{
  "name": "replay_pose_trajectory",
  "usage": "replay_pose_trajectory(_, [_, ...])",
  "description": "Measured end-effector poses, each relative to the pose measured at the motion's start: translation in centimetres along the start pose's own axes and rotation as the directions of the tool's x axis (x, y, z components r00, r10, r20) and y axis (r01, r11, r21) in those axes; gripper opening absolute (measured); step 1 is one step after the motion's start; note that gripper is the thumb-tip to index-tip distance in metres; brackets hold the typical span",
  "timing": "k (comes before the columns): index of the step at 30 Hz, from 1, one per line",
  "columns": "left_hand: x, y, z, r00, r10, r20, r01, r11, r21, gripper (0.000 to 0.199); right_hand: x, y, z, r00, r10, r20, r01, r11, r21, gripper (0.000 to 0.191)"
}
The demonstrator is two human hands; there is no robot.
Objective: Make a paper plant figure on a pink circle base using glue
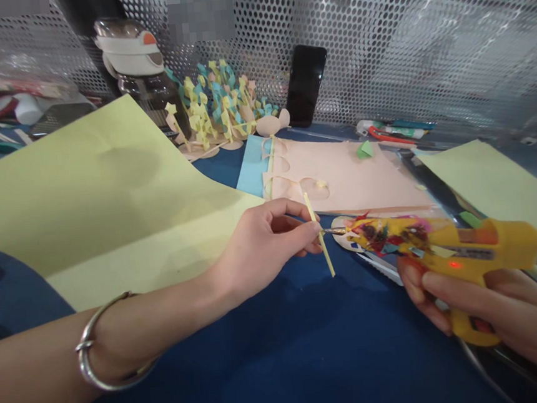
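Beside the metal nozzle point(335, 231), a slim strip point(328, 259) slants.

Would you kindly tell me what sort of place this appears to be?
It looks like a craft worktable, though the wider room is hard to tell: the right hand holds a yellow glue gun, coloured paper sheets lie about, and small paper pieces stand in a cluster at the back.

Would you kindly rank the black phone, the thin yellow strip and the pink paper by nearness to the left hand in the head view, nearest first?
1. Thin yellow strip: pinched in the left hand.
2. Pink paper: just beyond the hand, ahead and to the right.
3. Black phone: farther back, upright by the perforated panel.
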State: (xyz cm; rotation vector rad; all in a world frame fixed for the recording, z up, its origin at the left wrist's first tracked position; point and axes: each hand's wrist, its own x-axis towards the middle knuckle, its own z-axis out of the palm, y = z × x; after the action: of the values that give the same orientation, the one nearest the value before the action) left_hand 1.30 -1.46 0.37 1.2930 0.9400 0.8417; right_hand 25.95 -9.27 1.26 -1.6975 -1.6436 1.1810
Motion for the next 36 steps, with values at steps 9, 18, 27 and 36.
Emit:
replay_pose_trajectory(9, [0.04, 0.00, 0.02, 1.000, -0.006, -0.002, 0.006, 1.000, 0.004, 0.010, 0.11, -0.74, 0.07, 0.999, -0.031, -0.009, 0.030, 0.998, -0.063, 0.044])
replay_pose_trajectory(18, [-0.01, 0.08, -0.03, 1.000, -0.005, -0.002, 0.005, 1.000, 0.005, 0.011, 0.15, -0.47, -0.02, 1.000, -0.018, 0.000, 0.018, 0.999, -0.044, 0.043])
replay_pose_trajectory(27, [-0.09, 0.06, -0.01, 1.000, -0.008, -0.004, 0.008, 1.000, 0.008, 0.010, 0.09, -0.79, 0.10, 0.998, -0.063, 0.014, 0.064, 0.996, -0.060, 0.042])
replay_pose_trajectory(36, [-0.07, 0.17, 0.06, 1.000, -0.010, -0.002, 0.010, 1.000, 0.009, 0.011, 0.03, -0.01, -0.25, 0.999, -0.023, 0.036, 0.025, 0.998, -0.060, 0.037])
